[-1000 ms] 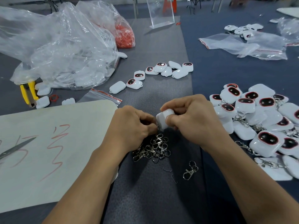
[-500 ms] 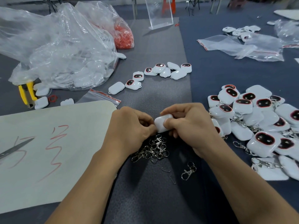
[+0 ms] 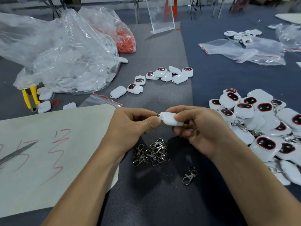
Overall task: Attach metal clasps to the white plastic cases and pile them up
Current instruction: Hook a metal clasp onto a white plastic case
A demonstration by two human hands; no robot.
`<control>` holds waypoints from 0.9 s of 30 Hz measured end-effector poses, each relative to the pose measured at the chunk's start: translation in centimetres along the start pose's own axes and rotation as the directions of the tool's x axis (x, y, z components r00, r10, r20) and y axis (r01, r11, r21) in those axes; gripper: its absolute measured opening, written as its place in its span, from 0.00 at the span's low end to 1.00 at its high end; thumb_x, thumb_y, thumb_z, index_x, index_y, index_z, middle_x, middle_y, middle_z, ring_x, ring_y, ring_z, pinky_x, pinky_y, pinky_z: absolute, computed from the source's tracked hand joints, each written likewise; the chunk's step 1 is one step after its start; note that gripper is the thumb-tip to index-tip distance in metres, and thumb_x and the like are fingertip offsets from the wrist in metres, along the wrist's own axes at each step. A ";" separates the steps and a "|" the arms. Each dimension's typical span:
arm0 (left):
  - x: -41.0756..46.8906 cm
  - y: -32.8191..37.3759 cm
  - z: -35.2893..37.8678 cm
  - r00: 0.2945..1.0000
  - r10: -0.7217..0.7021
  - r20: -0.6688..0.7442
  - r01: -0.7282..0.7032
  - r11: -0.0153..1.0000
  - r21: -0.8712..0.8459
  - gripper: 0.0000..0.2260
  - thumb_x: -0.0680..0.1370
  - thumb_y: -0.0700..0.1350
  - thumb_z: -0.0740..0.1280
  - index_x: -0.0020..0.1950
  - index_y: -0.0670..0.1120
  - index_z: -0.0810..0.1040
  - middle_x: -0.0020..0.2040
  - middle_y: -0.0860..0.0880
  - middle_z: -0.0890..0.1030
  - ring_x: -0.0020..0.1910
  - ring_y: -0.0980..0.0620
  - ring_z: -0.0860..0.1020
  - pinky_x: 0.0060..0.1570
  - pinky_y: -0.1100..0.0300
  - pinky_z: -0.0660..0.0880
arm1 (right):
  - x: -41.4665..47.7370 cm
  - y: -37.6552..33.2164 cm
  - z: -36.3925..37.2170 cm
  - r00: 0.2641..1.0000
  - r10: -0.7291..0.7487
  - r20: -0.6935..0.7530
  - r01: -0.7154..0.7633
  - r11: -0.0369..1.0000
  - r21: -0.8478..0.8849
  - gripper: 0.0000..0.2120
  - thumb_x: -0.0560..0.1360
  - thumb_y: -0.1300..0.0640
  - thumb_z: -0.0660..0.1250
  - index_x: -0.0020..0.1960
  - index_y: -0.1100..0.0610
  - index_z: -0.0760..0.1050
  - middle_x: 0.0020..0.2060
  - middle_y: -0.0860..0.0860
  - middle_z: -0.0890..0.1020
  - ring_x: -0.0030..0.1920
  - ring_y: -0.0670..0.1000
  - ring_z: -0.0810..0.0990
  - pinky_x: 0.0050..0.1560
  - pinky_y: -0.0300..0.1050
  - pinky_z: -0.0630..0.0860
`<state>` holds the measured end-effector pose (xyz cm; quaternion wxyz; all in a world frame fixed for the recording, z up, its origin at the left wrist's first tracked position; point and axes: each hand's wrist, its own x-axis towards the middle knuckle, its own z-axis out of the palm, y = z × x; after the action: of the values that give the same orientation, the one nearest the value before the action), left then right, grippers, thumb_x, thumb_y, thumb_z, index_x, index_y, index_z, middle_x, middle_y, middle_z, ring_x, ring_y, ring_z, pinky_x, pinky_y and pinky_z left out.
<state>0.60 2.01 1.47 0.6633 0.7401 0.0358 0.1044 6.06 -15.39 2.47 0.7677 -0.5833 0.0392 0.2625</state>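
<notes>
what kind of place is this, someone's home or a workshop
Probably a small assembly or packing workshop: a large pile of finished white cases on the right, a heap of loose metal clasps, and clear bulk bags of more parts.

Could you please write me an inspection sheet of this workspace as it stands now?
Surface: grey mat, with blue cloth to its right.
Job's things: white case held above the mat; heap of clasps below the hands; single clasp nearer; pile of cases with clasps on the right; row of cases farther back.
Clutter: plastic bags, paper sheet, scissors, yellow tool, bent wires.
Hands: left hand pinches a clasp at the case's end; right hand holds the white case.
Cables: nothing seen on the table.
Surroundings: clear stand and table legs behind.
</notes>
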 end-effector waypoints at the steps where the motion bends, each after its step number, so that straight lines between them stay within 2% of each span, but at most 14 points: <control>1: 0.0 0.0 0.1 1.000 -0.008 -0.004 0.008 1.000 -0.017 0.06 0.61 0.51 0.77 0.37 0.54 0.88 0.31 0.53 0.83 0.28 0.60 0.74 0.31 0.69 0.71 | 0.0 0.0 0.0 1.000 -0.001 0.004 0.001 1.000 0.002 0.11 0.72 0.73 0.63 0.42 0.65 0.83 0.35 0.61 0.83 0.26 0.51 0.75 0.24 0.36 0.68; 4: 0.0 -0.1 0.2 1.000 -0.013 0.008 0.013 0.999 -0.046 0.09 0.60 0.53 0.77 0.36 0.51 0.87 0.29 0.54 0.80 0.28 0.59 0.71 0.31 0.69 0.69 | -0.1 -0.2 0.0 1.000 -0.015 0.014 0.014 1.000 0.003 0.12 0.71 0.73 0.63 0.40 0.64 0.84 0.36 0.62 0.83 0.27 0.52 0.76 0.31 0.42 0.66; 6: 0.0 0.1 0.1 1.000 -0.003 0.031 0.004 1.000 -0.027 0.06 0.62 0.50 0.77 0.35 0.49 0.86 0.29 0.55 0.79 0.29 0.60 0.71 0.32 0.69 0.69 | -0.1 -0.2 0.0 0.999 -0.021 0.026 0.021 1.000 0.007 0.13 0.71 0.73 0.63 0.38 0.63 0.84 0.35 0.62 0.83 0.27 0.52 0.75 0.29 0.41 0.65; 9: 0.2 0.2 -0.5 0.996 0.078 0.047 -0.086 0.971 0.222 0.06 0.67 0.40 0.79 0.36 0.51 0.86 0.30 0.56 0.79 0.31 0.60 0.72 0.35 0.68 0.68 | -0.1 0.0 0.0 0.999 -0.046 0.002 0.046 0.999 -0.011 0.14 0.72 0.73 0.63 0.37 0.62 0.85 0.35 0.62 0.83 0.27 0.53 0.75 0.26 0.39 0.65; 12: -0.3 0.3 -0.6 0.967 0.214 0.138 -0.254 0.759 0.600 0.04 0.71 0.42 0.77 0.37 0.51 0.86 0.30 0.55 0.76 0.31 0.58 0.72 0.34 0.67 0.65 | 0.0 0.4 0.3 0.991 -0.124 -0.043 0.121 0.990 -0.075 0.12 0.72 0.74 0.64 0.39 0.63 0.84 0.33 0.60 0.83 0.24 0.52 0.72 0.22 0.38 0.65; 14: -0.6 0.3 -0.5 0.928 0.317 0.195 -0.352 0.579 0.735 0.03 0.71 0.47 0.74 0.39 0.50 0.86 0.31 0.55 0.74 0.33 0.57 0.72 0.34 0.68 0.64 | 0.0 0.8 0.7 0.981 -0.183 -0.064 0.175 0.978 -0.114 0.13 0.72 0.74 0.66 0.39 0.61 0.84 0.33 0.59 0.84 0.23 0.51 0.72 0.21 0.38 0.66; 15: -0.7 0.2 -0.5 0.920 0.348 0.179 -0.355 0.551 0.755 0.03 0.71 0.48 0.73 0.38 0.51 0.86 0.31 0.55 0.74 0.34 0.57 0.72 0.34 0.68 0.64 | -0.1 0.9 0.9 0.978 -0.196 -0.069 0.188 0.977 -0.105 0.13 0.72 0.74 0.66 0.39 0.61 0.84 0.33 0.59 0.84 0.23 0.51 0.72 0.21 0.38 0.67; 16: -0.7 0.1 -0.5 0.923 0.364 0.121 -0.327 0.580 0.747 0.03 0.71 0.48 0.74 0.37 0.51 0.85 0.30 0.56 0.75 0.33 0.58 0.73 0.34 0.68 0.65 | -0.1 0.9 0.9 0.979 -0.191 -0.070 0.185 0.979 -0.079 0.12 0.72 0.74 0.66 0.40 0.61 0.85 0.34 0.59 0.84 0.23 0.52 0.73 0.22 0.38 0.68; 17: -0.7 0.1 -0.5 0.933 0.357 0.037 -0.284 0.669 0.687 0.03 0.70 0.47 0.76 0.36 0.53 0.85 0.30 0.57 0.76 0.32 0.59 0.73 0.34 0.69 0.65 | -0.1 0.8 0.9 0.983 -0.169 -0.065 0.167 0.985 -0.039 0.12 0.73 0.73 0.65 0.41 0.62 0.85 0.34 0.60 0.84 0.24 0.52 0.74 0.22 0.38 0.69; 19: -0.5 0.1 -0.1 0.964 0.249 -0.092 -0.189 0.888 0.419 0.08 0.70 0.41 0.79 0.37 0.54 0.86 0.32 0.59 0.82 0.31 0.62 0.77 0.36 0.72 0.70 | -0.1 0.5 0.7 0.993 -0.108 -0.045 0.110 0.992 0.061 0.12 0.73 0.73 0.64 0.43 0.63 0.85 0.35 0.61 0.84 0.25 0.52 0.76 0.23 0.37 0.70; 20: -0.5 0.3 0.2 0.979 0.175 -0.106 -0.142 0.954 0.263 0.09 0.70 0.39 0.79 0.38 0.54 0.87 0.34 0.57 0.85 0.33 0.63 0.79 0.37 0.70 0.73 | -0.1 0.4 0.7 0.996 -0.082 -0.035 0.086 0.991 0.105 0.12 0.73 0.73 0.63 0.43 0.64 0.84 0.35 0.62 0.84 0.26 0.52 0.77 0.23 0.37 0.70; 23: -0.7 0.3 1.4 0.997 0.030 -0.075 -0.031 0.999 -0.011 0.07 0.71 0.40 0.77 0.41 0.53 0.89 0.32 0.55 0.84 0.31 0.62 0.78 0.34 0.70 0.72 | -0.1 0.2 0.7 0.998 -0.051 -0.028 0.055 0.983 0.174 0.12 0.74 0.73 0.62 0.43 0.64 0.84 0.34 0.61 0.84 0.25 0.51 0.77 0.23 0.36 0.69; 25: -0.7 0.3 1.7 0.997 -0.026 -0.078 0.022 0.999 -0.050 0.03 0.70 0.45 0.76 0.41 0.53 0.89 0.29 0.55 0.80 0.30 0.60 0.72 0.31 0.69 0.69 | -0.2 0.1 0.6 0.998 -0.060 -0.026 0.064 0.982 0.177 0.12 0.73 0.73 0.63 0.43 0.64 0.84 0.34 0.60 0.84 0.25 0.51 0.76 0.23 0.36 0.69; 27: -0.6 0.2 1.4 0.996 0.017 -0.092 -0.015 1.000 0.017 0.03 0.71 0.44 0.76 0.41 0.52 0.89 0.29 0.55 0.78 0.30 0.60 0.71 0.31 0.68 0.68 | -0.3 0.1 0.4 0.996 -0.088 -0.033 0.092 0.983 0.158 0.12 0.72 0.72 0.64 0.43 0.63 0.85 0.35 0.61 0.84 0.25 0.51 0.76 0.23 0.37 0.69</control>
<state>0.33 0.49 1.50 0.6542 0.7401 0.0612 0.1433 5.68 -15.09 2.60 0.8222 -0.5249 0.0438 0.2159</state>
